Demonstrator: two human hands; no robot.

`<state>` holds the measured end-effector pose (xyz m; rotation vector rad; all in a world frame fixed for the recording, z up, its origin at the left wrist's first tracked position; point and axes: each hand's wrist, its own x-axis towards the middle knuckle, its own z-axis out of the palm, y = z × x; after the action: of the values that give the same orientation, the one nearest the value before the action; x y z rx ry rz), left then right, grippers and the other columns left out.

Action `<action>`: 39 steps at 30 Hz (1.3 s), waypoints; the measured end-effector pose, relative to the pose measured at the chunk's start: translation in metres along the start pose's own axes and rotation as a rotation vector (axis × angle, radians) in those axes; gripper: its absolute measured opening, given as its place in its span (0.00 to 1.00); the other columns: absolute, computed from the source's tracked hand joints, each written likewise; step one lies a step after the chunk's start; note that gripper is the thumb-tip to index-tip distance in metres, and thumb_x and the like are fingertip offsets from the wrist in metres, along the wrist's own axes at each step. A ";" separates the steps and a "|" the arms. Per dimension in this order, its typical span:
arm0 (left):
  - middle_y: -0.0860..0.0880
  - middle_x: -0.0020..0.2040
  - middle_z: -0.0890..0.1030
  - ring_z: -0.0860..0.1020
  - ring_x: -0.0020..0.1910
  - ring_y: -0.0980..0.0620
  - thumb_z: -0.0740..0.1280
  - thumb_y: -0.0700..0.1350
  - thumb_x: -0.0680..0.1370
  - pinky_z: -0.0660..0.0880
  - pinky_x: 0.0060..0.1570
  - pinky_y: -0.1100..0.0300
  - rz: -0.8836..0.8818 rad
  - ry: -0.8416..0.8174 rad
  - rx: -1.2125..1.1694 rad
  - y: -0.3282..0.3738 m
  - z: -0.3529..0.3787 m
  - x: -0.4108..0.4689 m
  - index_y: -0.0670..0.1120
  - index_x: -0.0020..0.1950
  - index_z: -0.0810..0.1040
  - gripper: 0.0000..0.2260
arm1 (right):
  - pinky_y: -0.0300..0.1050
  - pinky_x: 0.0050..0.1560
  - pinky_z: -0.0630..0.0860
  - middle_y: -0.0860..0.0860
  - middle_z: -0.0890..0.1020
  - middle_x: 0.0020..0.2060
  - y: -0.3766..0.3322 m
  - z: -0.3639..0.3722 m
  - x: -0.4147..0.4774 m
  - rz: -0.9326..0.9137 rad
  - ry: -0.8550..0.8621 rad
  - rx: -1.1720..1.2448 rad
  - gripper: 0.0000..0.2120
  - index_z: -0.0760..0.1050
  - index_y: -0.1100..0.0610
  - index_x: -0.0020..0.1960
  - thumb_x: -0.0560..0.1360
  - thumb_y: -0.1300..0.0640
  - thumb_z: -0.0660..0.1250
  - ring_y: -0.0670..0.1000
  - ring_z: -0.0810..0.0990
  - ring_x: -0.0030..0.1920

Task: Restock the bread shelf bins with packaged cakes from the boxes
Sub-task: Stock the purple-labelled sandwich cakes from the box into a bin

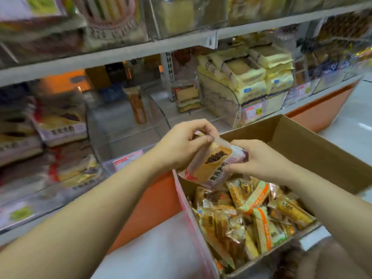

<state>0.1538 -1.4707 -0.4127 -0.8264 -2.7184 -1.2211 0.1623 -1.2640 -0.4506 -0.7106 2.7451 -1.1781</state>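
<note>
Both hands hold one packaged cake (211, 164), a clear wrapper with a dark filling and purple print, above the near-left corner of an open cardboard box (302, 146). My left hand (181, 146) pinches the wrapper's top edge. My right hand (255, 158) grips its right side. The box holds several orange-and-yellow wrapped cakes (251, 214). Just beyond the hands stands a clear shelf bin (124, 135) with one upright orange pack (137, 105) in it.
A bin at the left holds stacked purple-label cakes (60, 125). To the right, a bin of yellow cake packs (251, 77) and a single layered cake pack (187, 97). Orange shelf base (153, 200) runs below. White floor lies at the right.
</note>
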 end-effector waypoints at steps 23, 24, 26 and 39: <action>0.50 0.61 0.79 0.79 0.59 0.52 0.69 0.43 0.76 0.77 0.56 0.54 -0.413 0.837 -0.365 -0.106 -0.156 -0.200 0.60 0.73 0.60 0.31 | 0.37 0.50 0.79 0.43 0.78 0.57 -0.213 0.163 0.113 -0.130 0.090 0.456 0.30 0.63 0.45 0.69 0.72 0.56 0.72 0.41 0.79 0.55; 0.50 0.61 0.79 0.78 0.59 0.52 0.69 0.44 0.76 0.77 0.57 0.54 -0.423 0.846 -0.320 -0.112 -0.162 -0.203 0.60 0.73 0.60 0.30 | 0.37 0.54 0.77 0.44 0.75 0.61 -0.219 0.165 0.121 -0.160 0.078 0.379 0.34 0.59 0.43 0.72 0.73 0.55 0.72 0.42 0.76 0.58; 0.51 0.62 0.78 0.77 0.59 0.55 0.69 0.44 0.76 0.75 0.60 0.53 -0.441 0.850 -0.231 -0.124 -0.174 -0.204 0.58 0.73 0.62 0.29 | 0.37 0.61 0.70 0.43 0.70 0.67 -0.231 0.170 0.139 -0.249 0.053 0.191 0.36 0.56 0.41 0.74 0.74 0.56 0.71 0.41 0.70 0.64; 0.43 0.63 0.72 0.78 0.52 0.41 0.65 0.41 0.78 0.75 0.49 0.53 -0.629 0.898 0.207 -0.186 -0.183 -0.163 0.51 0.72 0.67 0.23 | 0.37 0.43 0.66 0.50 0.77 0.55 -0.199 0.210 0.250 -0.193 0.207 -0.202 0.14 0.74 0.51 0.60 0.76 0.61 0.66 0.50 0.75 0.53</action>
<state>0.1716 -1.7748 -0.4545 0.5463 -2.2617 -0.9799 0.0673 -1.6339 -0.4299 -0.9442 3.0594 -1.0706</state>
